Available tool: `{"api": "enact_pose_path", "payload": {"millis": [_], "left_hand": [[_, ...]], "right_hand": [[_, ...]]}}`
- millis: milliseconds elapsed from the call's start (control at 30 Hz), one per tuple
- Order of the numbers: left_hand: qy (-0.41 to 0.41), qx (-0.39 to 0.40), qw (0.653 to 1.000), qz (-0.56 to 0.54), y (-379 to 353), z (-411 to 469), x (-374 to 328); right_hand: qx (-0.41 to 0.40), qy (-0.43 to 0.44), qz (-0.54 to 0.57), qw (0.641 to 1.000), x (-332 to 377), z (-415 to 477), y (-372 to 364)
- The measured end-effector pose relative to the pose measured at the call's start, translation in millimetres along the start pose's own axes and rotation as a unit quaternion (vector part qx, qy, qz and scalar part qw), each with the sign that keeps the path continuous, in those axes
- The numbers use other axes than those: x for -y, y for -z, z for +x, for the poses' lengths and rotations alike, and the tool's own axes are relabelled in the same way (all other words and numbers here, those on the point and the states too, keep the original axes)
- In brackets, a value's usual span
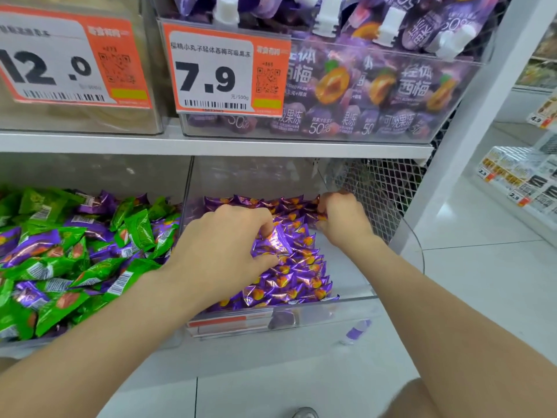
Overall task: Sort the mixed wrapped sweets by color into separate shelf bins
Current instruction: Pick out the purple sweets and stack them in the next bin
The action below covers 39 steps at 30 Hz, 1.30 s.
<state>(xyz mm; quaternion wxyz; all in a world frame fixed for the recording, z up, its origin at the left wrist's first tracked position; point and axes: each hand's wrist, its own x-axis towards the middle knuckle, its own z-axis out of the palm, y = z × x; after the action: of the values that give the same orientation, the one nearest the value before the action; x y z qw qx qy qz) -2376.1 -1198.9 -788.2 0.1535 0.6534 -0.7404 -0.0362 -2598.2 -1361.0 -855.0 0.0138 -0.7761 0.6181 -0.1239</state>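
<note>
Sorting looks about half done: the right bin [346,267] holds only purple sweets [295,267], which the left hand [223,245] and right hand [343,218] both pinch with curled fingers, while the left bin [90,173] has green sweets [135,224] mixed with many purple ones.

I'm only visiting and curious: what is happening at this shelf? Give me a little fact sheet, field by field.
Place: shop shelf with clear bins
Right bin: purple sweets only, laid in rows
Left bin: green sweets mixed with purple ones
Left hand: grips purple sweets in the middle of the right bin
Right hand: pinches purple sweets near that bin's back right
Shelf above: purple jelly pouches behind a price tag reading 7.9
Sorting: unfinished, both colours lie in the left bin
</note>
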Motion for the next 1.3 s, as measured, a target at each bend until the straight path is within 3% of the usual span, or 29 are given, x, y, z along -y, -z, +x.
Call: {"api": "enact_pose_path", "payload": {"millis": [333, 433, 500, 533, 600, 633, 700, 800, 967, 1067, 1133, 1233, 1300], "left_hand": [[-0.003, -0.001, 1.0, -0.01, -1.7, -1.9, -2.2], [-0.01, -0.015, 1.0, -0.021, -2.4, -1.9, -0.9], [-0.016, -0.025, 0.999, -0.037, -2.0, -2.2, -0.6], [-0.015, -0.032, 0.998, -0.052, -1.3, -2.0, -0.5], [-0.011, -0.046, 0.995, -0.087, -0.2, -0.9, 0.0], [-0.009, -0.049, 0.993, -0.106, 0.0, 0.1, 0.3], [-0.011, -0.051, 0.987, -0.155, 0.8, 1.1, 0.3], [-0.014, -0.05, 0.974, -0.221, 2.1, 1.3, -1.3], [-0.007, -0.073, 0.954, -0.292, 6.3, 1.8, -3.1], [-0.013, -0.077, 0.954, -0.291, 5.4, 3.6, -4.9], [0.008, -0.077, 0.952, -0.298, 4.1, 5.3, -8.2], [0.066, -0.027, 0.936, -0.345, 1.6, 7.3, -11.7], [0.091, 0.012, 0.932, -0.35, -1.7, 7.1, -10.2]], "right_hand": [[0.018, 0.011, 0.09, 0.996, -11.7, -5.0, -2.3], [-0.028, 0.039, 0.064, 0.997, -3.0, -7.6, 9.6], [-0.065, 0.058, 0.14, 0.986, 14.9, -18.7, 30.5], [-0.04, 0.056, 0.232, 0.97, 26.6, -27.9, 43.9], [0.088, 0.066, 0.408, 0.906, 47.9, -50.9, 69.6], [0.142, 0.081, 0.448, 0.879, 55.1, -61.7, 78.9], [0.202, 0.114, 0.454, 0.86, 60.5, -74.3, 86.1], [0.216, 0.096, 0.47, 0.85, 55.8, -74.7, 87.3], [0.275, 0.053, 0.567, 0.774, 38.2, -72.3, 95.6], [0.258, 0.074, 0.521, 0.81, 31.1, -68.9, 96.5], [0.14, 0.085, 0.479, 0.862, 25.1, -61.7, 89.1], [-0.078, 0.081, 0.253, 0.961, 10.3, -45.0, 74.0], [-0.116, 0.069, 0.123, 0.983, -0.2, -35.9, 65.8]]}}
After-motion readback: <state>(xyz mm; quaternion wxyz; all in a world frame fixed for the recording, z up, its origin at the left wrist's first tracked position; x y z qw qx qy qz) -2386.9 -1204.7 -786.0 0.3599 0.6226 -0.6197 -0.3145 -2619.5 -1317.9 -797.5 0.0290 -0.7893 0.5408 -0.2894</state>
